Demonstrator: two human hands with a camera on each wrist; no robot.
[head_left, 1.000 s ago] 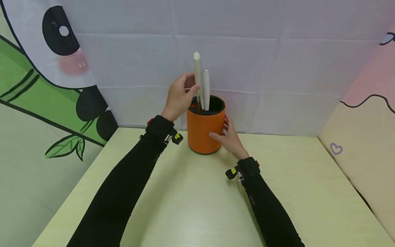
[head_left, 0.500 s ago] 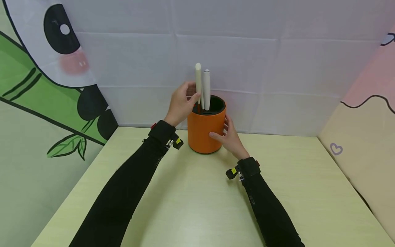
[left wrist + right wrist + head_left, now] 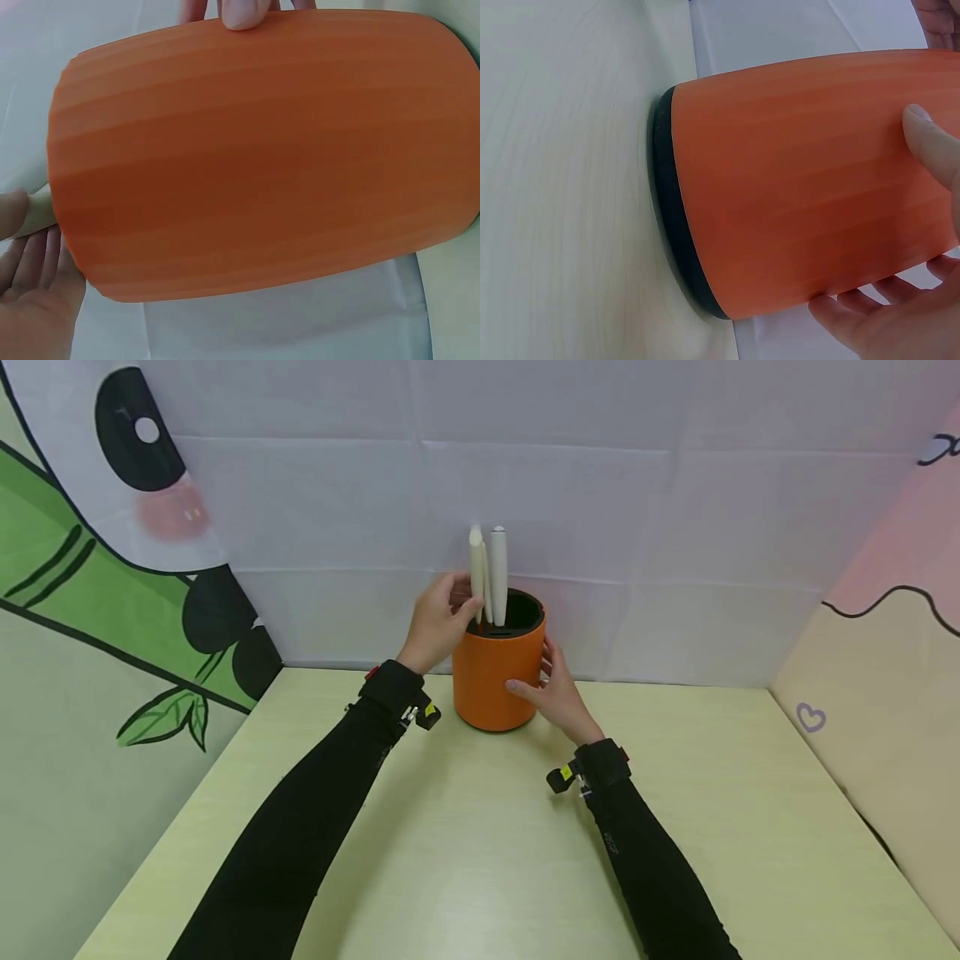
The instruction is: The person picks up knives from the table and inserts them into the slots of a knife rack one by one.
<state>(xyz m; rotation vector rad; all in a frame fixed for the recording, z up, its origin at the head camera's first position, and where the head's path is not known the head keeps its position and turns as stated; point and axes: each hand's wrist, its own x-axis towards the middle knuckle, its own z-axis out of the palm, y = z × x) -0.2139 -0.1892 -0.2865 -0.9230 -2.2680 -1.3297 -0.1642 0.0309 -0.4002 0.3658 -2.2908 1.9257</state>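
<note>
An orange cylindrical knife holder (image 3: 495, 681) with a black slotted top stands upright on the table. My left hand (image 3: 437, 620), at its upper left, pinches a cream-handled knife (image 3: 476, 560) between thumb and fingers. The knife's lower part is hidden inside the holder. Just right of it, a slimmer white handle (image 3: 488, 589) and a thicker white handle (image 3: 499, 568) also rise from the top. My right hand (image 3: 561, 697) grips the holder's right side, thumb (image 3: 930, 142) on the front and fingers round behind. In the left wrist view the holder wall (image 3: 262, 157) covers most of the picture.
The pale wooden table (image 3: 465, 852) extends toward me from the holder. Close behind stands a whitish cloth backdrop (image 3: 600, 527), with a green printed drawing at left and a beige and pink panel (image 3: 885, 718) at right.
My left hand has moved down, lowering the cream-handled knife deeper into the holder, until its top is about level with the thicker white handle. The right hand and holder have stayed put.
</note>
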